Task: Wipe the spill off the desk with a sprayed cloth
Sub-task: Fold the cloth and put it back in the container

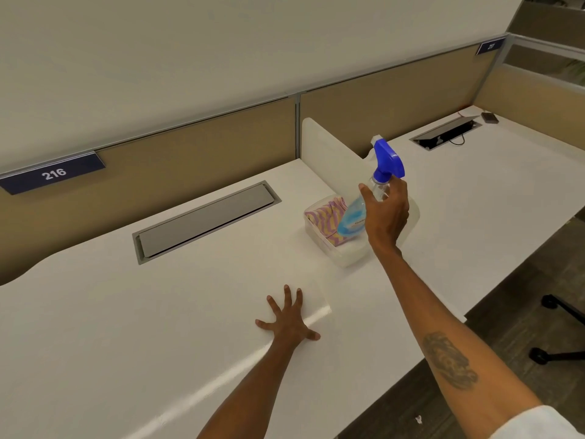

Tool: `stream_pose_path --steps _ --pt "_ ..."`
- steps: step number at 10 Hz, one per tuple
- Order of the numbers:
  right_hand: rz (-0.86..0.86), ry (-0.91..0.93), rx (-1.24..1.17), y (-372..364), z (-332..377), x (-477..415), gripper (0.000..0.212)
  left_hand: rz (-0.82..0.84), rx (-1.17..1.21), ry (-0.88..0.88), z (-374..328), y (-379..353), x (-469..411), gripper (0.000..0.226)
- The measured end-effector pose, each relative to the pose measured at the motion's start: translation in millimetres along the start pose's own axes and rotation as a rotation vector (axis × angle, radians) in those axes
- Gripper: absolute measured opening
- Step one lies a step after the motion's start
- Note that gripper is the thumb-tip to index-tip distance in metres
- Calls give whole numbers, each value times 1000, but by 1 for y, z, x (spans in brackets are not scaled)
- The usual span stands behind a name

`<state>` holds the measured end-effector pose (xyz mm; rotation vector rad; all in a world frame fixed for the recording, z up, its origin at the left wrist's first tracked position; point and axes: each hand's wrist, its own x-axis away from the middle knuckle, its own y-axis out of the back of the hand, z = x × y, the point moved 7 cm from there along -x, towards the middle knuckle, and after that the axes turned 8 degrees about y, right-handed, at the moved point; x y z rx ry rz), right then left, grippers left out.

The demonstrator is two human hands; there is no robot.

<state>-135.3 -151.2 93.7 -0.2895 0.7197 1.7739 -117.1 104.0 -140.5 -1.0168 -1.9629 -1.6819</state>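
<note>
Bottle [364,213] gripped in right hand [387,213] at one o'clock. Left hand [289,321] flat, fingers spread, on table [126,327]. Cloth [329,213] still in tub [335,251]; spraying, wiping left.

Single head-height view, forward and down, seemingly close over the desk [158,327].

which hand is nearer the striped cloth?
Right. The right hand holds the spray bottle just beside the striped cloth; the left hand lies flat on the desk, well short of it.
</note>
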Motion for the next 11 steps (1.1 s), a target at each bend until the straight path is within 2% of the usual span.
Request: stream_pose_path --steps 2,4,11 --pt "168 -24 24 -32 -29 7 49 -4 -11 0 1 -1 -1 129" --pt "259 -40 54 -48 -56 17 51 -6 -6 -1 1 -1 -1 129" --pt "357 -115 -20 -56 -65 37 56 -39 -19 -4 1 0 1 128"
